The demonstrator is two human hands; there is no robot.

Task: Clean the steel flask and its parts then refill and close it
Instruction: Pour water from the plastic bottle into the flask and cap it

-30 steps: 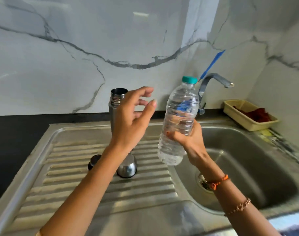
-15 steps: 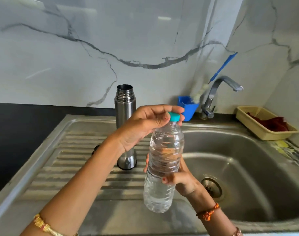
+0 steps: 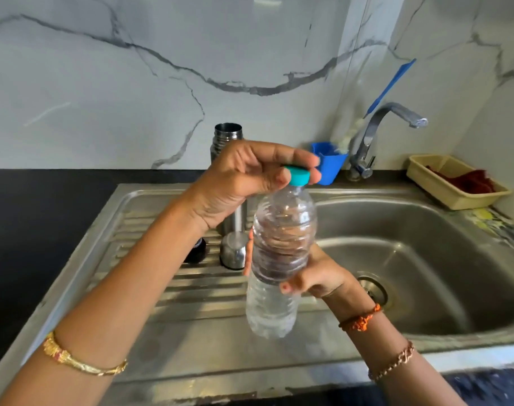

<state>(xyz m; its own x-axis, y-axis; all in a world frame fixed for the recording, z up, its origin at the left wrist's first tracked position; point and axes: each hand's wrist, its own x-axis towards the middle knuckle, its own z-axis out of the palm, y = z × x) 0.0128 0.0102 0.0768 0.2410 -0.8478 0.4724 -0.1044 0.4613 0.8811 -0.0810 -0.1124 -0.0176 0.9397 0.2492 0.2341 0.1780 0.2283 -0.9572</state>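
A clear plastic water bottle (image 3: 279,247) is held upright over the drainboard, my right hand (image 3: 314,276) wrapped around its middle from behind. My left hand (image 3: 244,180) pinches the bottle's teal cap (image 3: 299,175) from above. The steel flask (image 3: 228,136) stands open-mouthed on the drainboard behind my left hand, which hides most of its body. In front of it lie the flask's steel cup lid (image 3: 233,250) and a dark stopper (image 3: 197,251), partly covered by my left forearm.
The steel sink basin (image 3: 420,259) with its drain (image 3: 373,288) lies to the right, tap (image 3: 379,130) at the back. A blue cup (image 3: 329,165) with a brush stands by the tap. A beige tray (image 3: 455,197) with a red cloth sits at far right.
My right hand brought the bottle lower and closer to me. My left hand, open in the air a second ago, has closed on the teal cap.
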